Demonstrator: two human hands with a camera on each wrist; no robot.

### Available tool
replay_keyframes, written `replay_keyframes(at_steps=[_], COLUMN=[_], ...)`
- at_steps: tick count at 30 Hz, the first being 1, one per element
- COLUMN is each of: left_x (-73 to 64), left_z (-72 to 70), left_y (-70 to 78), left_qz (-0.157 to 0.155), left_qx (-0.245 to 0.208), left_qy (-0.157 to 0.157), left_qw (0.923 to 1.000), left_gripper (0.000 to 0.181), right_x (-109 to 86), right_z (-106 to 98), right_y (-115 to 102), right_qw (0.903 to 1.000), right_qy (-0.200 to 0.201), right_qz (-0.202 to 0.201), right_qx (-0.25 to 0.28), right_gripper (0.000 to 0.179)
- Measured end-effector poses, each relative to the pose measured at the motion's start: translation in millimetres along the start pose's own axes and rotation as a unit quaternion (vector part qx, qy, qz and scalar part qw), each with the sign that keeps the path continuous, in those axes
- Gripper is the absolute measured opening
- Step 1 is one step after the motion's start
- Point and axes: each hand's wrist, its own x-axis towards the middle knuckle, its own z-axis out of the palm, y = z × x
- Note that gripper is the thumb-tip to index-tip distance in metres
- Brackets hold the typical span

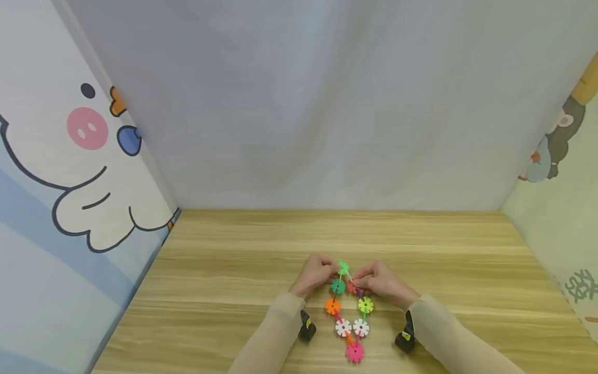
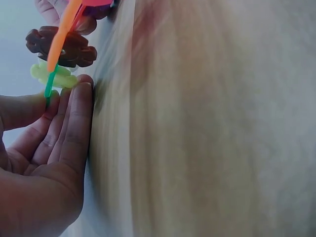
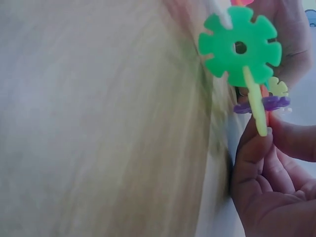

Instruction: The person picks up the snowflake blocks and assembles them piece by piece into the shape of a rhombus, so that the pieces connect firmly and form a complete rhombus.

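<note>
A loop of notched plastic discs lies in front of me, slotted edge to edge. At its far end my left hand [image 1: 316,272] pinches a bright green disc [image 1: 343,268] between thumb and fingers. My right hand [image 1: 382,282] pinches a red disc [image 1: 352,288] close to it, beside a purple disc [image 3: 271,103]. A white disc, seen edge-on, spans the gap between the green and red discs. Down the left side run a darker green disc [image 1: 338,286] and an orange disc [image 1: 333,306]. A yellow-green disc [image 1: 366,305] sits on the right side.
Nearer me, two white discs [image 1: 343,328] lead to a pink disc [image 1: 355,352] at the loop's near point. The wooden table [image 1: 224,259] stretches around it. A grey backdrop [image 1: 303,114] rises behind, with cartoon-printed panels [image 1: 46,156] at both sides.
</note>
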Motion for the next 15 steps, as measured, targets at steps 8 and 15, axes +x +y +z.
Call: replay_keyframes(at_steps=[8, 15], left_x=[1.1, 1.8], left_z=[-1.7, -1.5], left_y=[0.3, 0.5], left_qz=[0.0, 0.0], left_qx=[0.009, 0.0], left_qy=[-0.023, -0.03], left_qw=[0.9997, 0.9996], left_gripper=[0.013, 0.012], right_x=[-2.1, -3.6], right_z=[4.5, 5.3], right_y=[2.7, 0.9], right_qw=[0.9991, 0.9989], right_qy=[0.039, 0.044], right_qz=[0.002, 0.005], right_qx=[-0.017, -0.015], right_gripper=[0.009, 0.01])
